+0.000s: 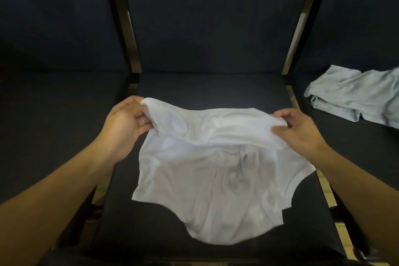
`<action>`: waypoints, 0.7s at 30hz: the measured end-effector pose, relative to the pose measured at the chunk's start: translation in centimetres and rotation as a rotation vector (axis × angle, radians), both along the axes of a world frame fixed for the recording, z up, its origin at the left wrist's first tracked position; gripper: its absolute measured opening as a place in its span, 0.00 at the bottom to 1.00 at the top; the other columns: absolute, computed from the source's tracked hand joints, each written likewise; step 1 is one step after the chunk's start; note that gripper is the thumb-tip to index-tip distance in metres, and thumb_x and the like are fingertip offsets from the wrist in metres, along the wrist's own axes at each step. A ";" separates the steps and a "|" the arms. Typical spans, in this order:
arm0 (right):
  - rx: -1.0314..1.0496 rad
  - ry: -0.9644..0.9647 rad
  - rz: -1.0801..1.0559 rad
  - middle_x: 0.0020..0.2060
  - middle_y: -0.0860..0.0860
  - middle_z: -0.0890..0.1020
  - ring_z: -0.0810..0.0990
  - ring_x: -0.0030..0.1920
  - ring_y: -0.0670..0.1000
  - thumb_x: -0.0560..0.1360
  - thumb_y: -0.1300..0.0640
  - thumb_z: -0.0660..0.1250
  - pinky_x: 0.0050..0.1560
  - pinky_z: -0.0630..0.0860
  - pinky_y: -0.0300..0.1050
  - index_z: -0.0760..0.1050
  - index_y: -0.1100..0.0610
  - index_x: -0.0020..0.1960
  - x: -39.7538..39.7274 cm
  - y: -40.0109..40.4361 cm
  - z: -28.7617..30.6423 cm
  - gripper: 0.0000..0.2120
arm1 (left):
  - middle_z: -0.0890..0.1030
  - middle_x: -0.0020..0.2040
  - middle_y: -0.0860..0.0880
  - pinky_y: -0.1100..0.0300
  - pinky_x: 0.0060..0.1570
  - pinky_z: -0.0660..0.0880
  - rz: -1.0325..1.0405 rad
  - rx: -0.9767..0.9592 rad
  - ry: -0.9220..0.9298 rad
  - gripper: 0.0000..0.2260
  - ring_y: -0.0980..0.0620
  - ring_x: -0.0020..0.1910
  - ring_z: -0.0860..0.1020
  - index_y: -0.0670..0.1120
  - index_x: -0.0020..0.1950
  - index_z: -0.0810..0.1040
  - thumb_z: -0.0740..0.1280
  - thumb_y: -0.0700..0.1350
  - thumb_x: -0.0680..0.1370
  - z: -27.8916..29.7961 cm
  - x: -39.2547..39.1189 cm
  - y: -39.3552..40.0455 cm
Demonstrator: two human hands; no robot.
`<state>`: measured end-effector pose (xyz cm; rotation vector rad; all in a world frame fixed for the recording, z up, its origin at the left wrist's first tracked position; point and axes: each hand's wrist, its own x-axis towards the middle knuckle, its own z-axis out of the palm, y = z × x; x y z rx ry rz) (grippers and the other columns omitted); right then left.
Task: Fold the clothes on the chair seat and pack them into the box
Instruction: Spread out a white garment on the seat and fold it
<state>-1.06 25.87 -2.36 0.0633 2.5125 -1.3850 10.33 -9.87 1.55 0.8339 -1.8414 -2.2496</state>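
White garment (216, 168) between both hands.

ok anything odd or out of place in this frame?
One thing: a grey garment lies crumpled on the next seat to the right, apart from the white garment that both hands (left, right) pinch over the middle seat. No box in view. No damage visible.

We see a thin white cotton garment (216, 168) spread wrinkled across the dark fabric chair seat (151, 233), its far edge folded toward us. A crumpled pale grey-blue garment (354, 97) lies on the neighbouring seat.
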 end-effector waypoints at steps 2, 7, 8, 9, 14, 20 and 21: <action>0.209 -0.080 0.097 0.52 0.49 0.81 0.79 0.51 0.50 0.75 0.62 0.71 0.47 0.74 0.42 0.78 0.54 0.59 0.2 0.6 -0.1 0.14 | 0.83 0.44 0.43 0.53 0.45 0.81 -0.110 -0.029 0.013 0.09 0.45 0.43 0.83 0.41 0.47 0.76 0.58 0.30 0.80 -0.2 0.5 0.2; 0.406 0.013 0.165 0.49 0.52 0.81 0.79 0.52 0.55 0.72 0.60 0.71 0.48 0.75 0.45 0.77 0.51 0.48 0.2 0.8 -0.2 0.07 | 0.77 0.36 0.47 0.58 0.35 0.71 -0.374 -0.363 -0.003 0.14 0.52 0.34 0.74 0.46 0.36 0.78 0.58 0.32 0.74 -0.6 1.5 1.2; 0.445 0.063 0.180 0.54 0.50 0.78 0.75 0.56 0.54 0.71 0.58 0.72 0.54 0.72 0.46 0.76 0.50 0.52 0.0 0.6 -0.4 0.11 | 0.77 0.37 0.48 0.59 0.37 0.71 -0.434 -0.426 -0.012 0.12 0.53 0.35 0.75 0.48 0.35 0.78 0.59 0.37 0.72 -0.5 1.6 1.2; 0.478 0.112 0.202 0.58 0.49 0.74 0.70 0.61 0.54 0.71 0.56 0.72 0.58 0.67 0.44 0.74 0.48 0.56 -0.2 0.1 -0.4 0.15 | 0.78 0.39 0.49 0.59 0.40 0.71 -0.503 -0.481 -0.024 0.10 0.53 0.38 0.75 0.49 0.35 0.79 0.60 0.43 0.71 -0.2 1.7 1.3; 0.615 0.299 0.444 0.75 0.46 0.64 0.60 0.74 0.55 0.77 0.49 0.69 0.71 0.63 0.51 0.65 0.44 0.74 -2.2 -5.0 0.3 0.28 | 0.77 0.50 0.57 0.62 0.40 0.76 -0.749 -0.986 -0.383 0.23 0.57 0.42 0.78 0.58 0.63 0.73 0.75 0.62 0.72 -0.1 1.5 2.4; 0.616 0.099 0.680 0.77 0.47 0.63 0.58 0.77 0.54 0.76 0.54 0.68 0.73 0.61 0.54 0.57 0.41 0.80 -3.9 -10.3 0.9 0.36 | 0.81 0.56 0.49 0.56 0.44 0.78 -0.722 -1.359 -0.537 0.17 0.51 0.46 0.79 0.52 0.69 0.70 0.67 0.52 0.82 -1.3 0.5 1.2; 0.604 0.105 0.682 0.74 0.47 0.67 0.61 0.75 0.55 0.76 0.53 0.68 0.71 0.63 0.53 0.65 0.42 0.76 -3.8 -10.7 0.9 0.30 | 0.81 0.55 0.50 0.56 0.44 0.78 -0.694 -1.351 -0.471 0.10 0.51 0.47 0.79 0.52 0.62 0.76 0.66 0.51 0.82 -1.2 0.4 0.8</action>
